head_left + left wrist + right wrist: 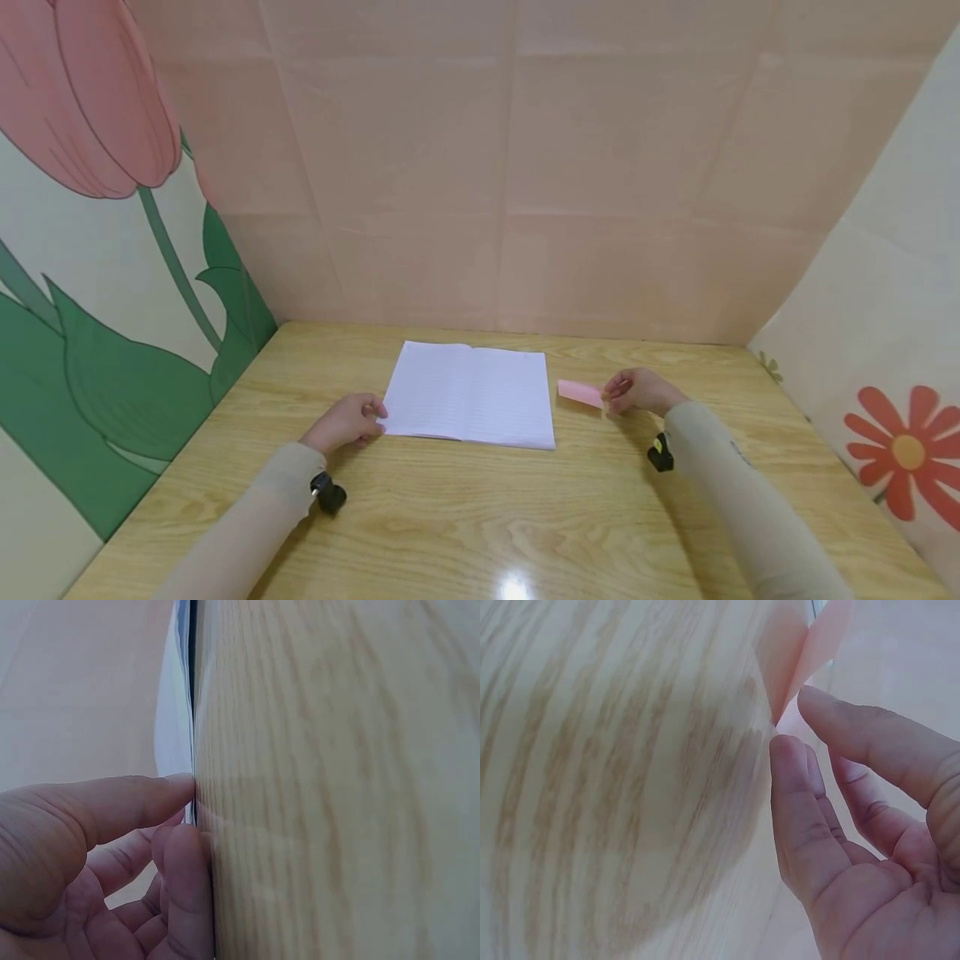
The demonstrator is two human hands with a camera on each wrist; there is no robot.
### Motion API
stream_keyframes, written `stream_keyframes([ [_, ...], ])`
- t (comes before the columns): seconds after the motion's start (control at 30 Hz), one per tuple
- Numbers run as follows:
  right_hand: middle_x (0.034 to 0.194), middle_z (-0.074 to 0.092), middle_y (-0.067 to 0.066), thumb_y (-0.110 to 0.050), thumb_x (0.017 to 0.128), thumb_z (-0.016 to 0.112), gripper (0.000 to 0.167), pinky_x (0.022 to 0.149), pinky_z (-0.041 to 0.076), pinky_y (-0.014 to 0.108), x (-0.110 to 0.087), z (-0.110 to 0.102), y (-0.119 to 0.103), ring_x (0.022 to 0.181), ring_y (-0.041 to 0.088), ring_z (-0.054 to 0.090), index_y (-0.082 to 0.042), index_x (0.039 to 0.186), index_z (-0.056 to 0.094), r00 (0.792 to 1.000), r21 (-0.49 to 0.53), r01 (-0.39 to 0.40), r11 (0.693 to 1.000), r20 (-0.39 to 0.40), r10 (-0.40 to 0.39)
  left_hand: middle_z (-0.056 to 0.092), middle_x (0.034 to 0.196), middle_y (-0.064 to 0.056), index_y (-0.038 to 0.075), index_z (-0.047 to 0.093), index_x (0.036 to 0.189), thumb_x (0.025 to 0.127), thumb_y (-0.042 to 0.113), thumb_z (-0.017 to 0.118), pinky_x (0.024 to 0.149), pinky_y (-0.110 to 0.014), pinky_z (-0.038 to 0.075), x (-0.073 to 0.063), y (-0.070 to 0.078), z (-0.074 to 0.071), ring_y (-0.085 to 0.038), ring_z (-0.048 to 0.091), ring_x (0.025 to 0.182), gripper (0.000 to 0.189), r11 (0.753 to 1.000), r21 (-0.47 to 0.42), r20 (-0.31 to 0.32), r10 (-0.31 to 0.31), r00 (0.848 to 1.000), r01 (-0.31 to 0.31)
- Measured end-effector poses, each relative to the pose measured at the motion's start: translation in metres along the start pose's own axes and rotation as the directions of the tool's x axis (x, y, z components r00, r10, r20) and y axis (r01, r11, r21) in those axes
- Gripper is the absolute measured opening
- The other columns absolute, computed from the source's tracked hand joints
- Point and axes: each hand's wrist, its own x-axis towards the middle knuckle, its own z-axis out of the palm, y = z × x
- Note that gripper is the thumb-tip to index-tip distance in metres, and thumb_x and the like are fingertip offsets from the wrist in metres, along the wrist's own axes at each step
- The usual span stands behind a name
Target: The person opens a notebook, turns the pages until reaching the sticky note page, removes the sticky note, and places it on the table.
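An open notebook with white lined pages lies on the table. At its near left corner, my left hand pinches the page edges between thumb and fingers; the left wrist view shows the notebook's edge at the thumb tip. To the right of the notebook, my right hand pinches one end of a small pink sticky note. That note looks bent along its length in the right wrist view, its lower corner at the thumb and fingertips and close to the tabletop.
The wood-grain table meets a plain pinkish backdrop at its far edge. A panel with a printed tulip stands on the left, and one with a red flower on the right.
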Motion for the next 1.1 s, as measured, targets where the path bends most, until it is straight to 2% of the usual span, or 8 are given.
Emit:
stream_keyframes([
  [0.23, 0.104, 0.060, 0.020, 0.002, 0.084, 0.069, 0.036, 0.078, 0.052, 0.025, 0.000, -0.001, -0.002, 0.091, 0.017, 0.058, 0.015, 0.112, 0.052, 1.000, 0.037, -0.004, 0.999, 0.021, 0.004, 0.051, 0.071, -0.002, 0.003, 0.060, 0.101, 0.086, 0.005, 0.067, 0.057, -0.027, 0.047, -0.001, 0.003, -0.003, -0.015, 0.050, 0.062, 0.016, 0.999, 0.034, 0.026, -0.010, 1.000, 0.009],
  [0.47, 0.112, 0.058, 0.024, -0.001, 0.085, 0.068, 0.037, 0.083, 0.052, 0.031, 0.004, -0.008, -0.007, 0.096, 0.021, 0.058, 0.013, 0.116, 0.052, 1.000, -0.022, 0.000, 1.000, 0.020, 0.000, 0.053, 0.069, -0.003, 0.005, 0.062, 0.104, 0.092, 0.016, 0.062, 0.056, -0.026, 0.041, 0.002, 0.018, -0.021, -0.015, 0.049, 0.058, 0.016, 0.972, 0.232, 0.102, 0.006, 0.995, -0.030],
  [0.57, 0.112, 0.058, 0.025, -0.002, 0.087, 0.066, 0.035, 0.084, 0.052, 0.032, 0.004, -0.012, -0.015, 0.098, 0.022, 0.058, 0.013, 0.115, 0.052, 0.999, -0.023, 0.038, 0.999, -0.019, -0.039, 0.059, 0.078, -0.005, 0.007, 0.063, 0.108, 0.095, 0.022, 0.060, 0.059, -0.028, 0.042, 0.004, 0.034, -0.034, -0.016, 0.053, 0.064, 0.020, 0.958, 0.284, 0.083, 0.014, 0.996, -0.037],
  [0.73, 0.114, 0.058, 0.022, -0.013, 0.093, 0.064, 0.034, 0.091, 0.049, 0.041, 0.001, -0.014, -0.045, 0.102, 0.027, 0.059, 0.006, 0.118, 0.052, 0.981, -0.030, 0.103, 0.994, -0.160, -0.107, 0.064, 0.110, -0.012, 0.010, 0.060, 0.118, 0.098, 0.029, 0.054, 0.075, -0.039, 0.050, 0.010, 0.077, -0.049, -0.026, 0.061, 0.094, 0.029, 0.938, 0.324, -0.058, 0.152, 0.987, -0.126],
  [0.87, 0.118, 0.058, 0.021, -0.014, 0.095, 0.061, 0.032, 0.093, 0.048, 0.047, 0.002, -0.006, -0.080, 0.108, 0.034, 0.058, 0.002, 0.121, 0.051, 0.937, -0.059, 0.151, 0.987, -0.309, -0.162, 0.060, 0.118, -0.015, 0.007, 0.057, 0.124, 0.100, 0.027, 0.047, 0.087, -0.045, 0.050, 0.015, 0.117, -0.045, -0.030, 0.059, 0.107, 0.032, 0.914, 0.322, -0.203, 0.323, 0.924, -0.248],
  [0.93, 0.121, 0.057, 0.021, -0.015, 0.095, 0.061, 0.036, 0.096, 0.048, 0.048, 0.004, 0.001, -0.099, 0.112, 0.036, 0.057, 0.000, 0.126, 0.050, 0.909, -0.079, 0.175, 0.981, -0.370, -0.192, 0.059, 0.121, -0.014, 0.006, 0.056, 0.125, 0.101, 0.026, 0.046, 0.093, -0.045, 0.048, 0.019, 0.132, -0.038, -0.030, 0.056, 0.111, 0.033, 0.871, 0.365, -0.265, 0.436, 0.860, -0.329],
  [1.03, 0.133, 0.052, 0.020, -0.026, 0.094, 0.063, 0.054, 0.102, 0.042, 0.050, 0.005, 0.013, -0.122, 0.123, 0.038, 0.051, -0.004, 0.139, 0.042, 0.865, -0.169, 0.201, 0.965, -0.431, -0.256, 0.054, 0.127, -0.015, 0.004, 0.053, 0.131, 0.102, 0.027, 0.046, 0.102, -0.045, 0.041, 0.027, 0.148, -0.023, -0.031, 0.051, 0.119, 0.038, 0.774, 0.497, -0.306, 0.579, 0.755, -0.392],
  [1.1, 0.144, 0.042, 0.021, -0.038, 0.093, 0.064, 0.071, 0.109, 0.034, 0.053, 0.006, 0.021, -0.131, 0.132, 0.040, 0.041, -0.005, 0.147, 0.033, 0.839, -0.262, 0.224, 0.939, -0.438, -0.323, 0.051, 0.133, -0.017, 0.004, 0.048, 0.136, 0.100, 0.031, 0.046, 0.107, -0.047, 0.036, 0.032, 0.153, -0.013, -0.032, 0.046, 0.126, 0.045, 0.710, 0.576, -0.297, 0.644, 0.705, -0.406],
])
